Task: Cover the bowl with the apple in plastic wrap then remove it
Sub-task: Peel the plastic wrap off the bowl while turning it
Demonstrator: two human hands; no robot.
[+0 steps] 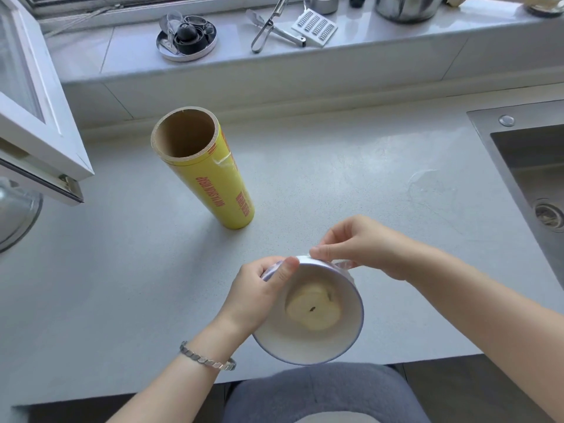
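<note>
1. The counter point(320, 184) carries everything; the bowl point(308, 346) sits at its near edge, about 6 o'clock, right in front of the person and partly over the lip.
2. The roll point(210, 178) of wrap stands upright at 10 o'clock from the bowl, well apart from both hands. It looks light with a hollow card core, so I'd guess it tips easily.
3. The bowl looks like glazed ceramic: stiff, smooth, fairly heavy, breakable. So close to the edge, it wants steadying by the wall, not the rim alone.
4. The left hand point(259, 288) is closed around the bowl's wall at its 10 o'clock, thumb pressing on the rim.
5. The right hand point(360, 245) sits at the bowl's 12 to 1 o'clock, fingertips point(317, 251) narrowed to a pinch at the rim, on the film as far as I can tell.
6. The apple point(312, 306), a pale peeled piece, lies in the bowl's bottom, between and below the two hands, touched by neither.
7. The wrap point(341, 265) shows as a thin crinkled bunch at the far rim under the right hand. It is limp, clingy, nearly invisible and easily torn; best taken at a loose edge. Whether it spans the whole mouth I cannot tell.
</note>
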